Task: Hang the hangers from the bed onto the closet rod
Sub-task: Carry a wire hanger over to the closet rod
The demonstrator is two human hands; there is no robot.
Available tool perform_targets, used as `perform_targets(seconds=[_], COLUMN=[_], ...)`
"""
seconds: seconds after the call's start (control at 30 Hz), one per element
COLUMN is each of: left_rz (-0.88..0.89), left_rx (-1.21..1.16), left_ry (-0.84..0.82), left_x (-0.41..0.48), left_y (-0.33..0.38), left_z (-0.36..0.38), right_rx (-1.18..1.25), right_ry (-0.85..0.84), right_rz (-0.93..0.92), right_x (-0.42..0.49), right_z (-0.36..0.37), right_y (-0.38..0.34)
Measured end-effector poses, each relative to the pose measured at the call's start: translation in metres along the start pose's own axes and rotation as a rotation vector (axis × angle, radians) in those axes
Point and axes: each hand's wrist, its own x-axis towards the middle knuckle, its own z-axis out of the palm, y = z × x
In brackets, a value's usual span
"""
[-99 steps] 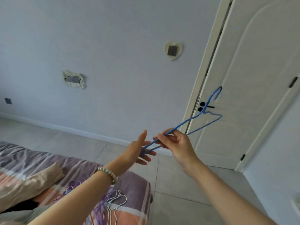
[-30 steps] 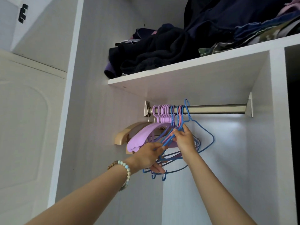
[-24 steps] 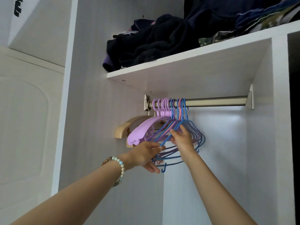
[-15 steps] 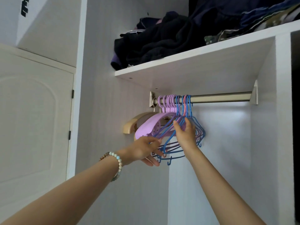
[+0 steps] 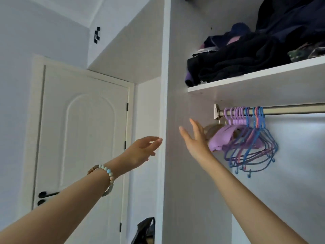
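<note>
Hanging bunched at closet rod (image 5: 290,110) left end: hangers (image 5: 253,138); left hand (image 5: 142,150), right hand (image 5: 197,140) spread, empty, clear for next load.

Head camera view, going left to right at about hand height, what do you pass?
White door → left hand → closet side panel → right hand → hangers bunched at the left end of the closet rod.

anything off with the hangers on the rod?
Nothing stands out. The hangers all hook over the rod, bunched at its left end. Both hands, left and right, are open and clear of them.
</note>
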Motion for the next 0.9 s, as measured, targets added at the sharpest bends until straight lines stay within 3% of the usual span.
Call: perform_targets(seconds=[0.23, 0.5, 0.77, 0.9], left_rz=[-0.235, -0.612, -1.011, -1.227], left_rx=[0.274, 0.502, 0.572, 0.553], left_ry=[0.214, 0.34, 0.408, 0.332], left_x=[-0.119, -0.325, -0.536, -0.636], left_y=[-0.095, -0.21, -0.318, -0.364], left_z=[-0.152, -0.294, -0.35, -0.348], right_rx=[0.158, 0.204, 0.167, 0.14], right_ry=[-0.385, -0.798, -1.15, -1.288], right_rz=[0.001, 0.038, 0.052, 0.074], right_x=[-0.081, -0.228, -0.41, -0.504], right_z=[0.172, 0.379, 0.536, 0.59], right_y=[-0.075, -0.144, -0.178, -0.175])
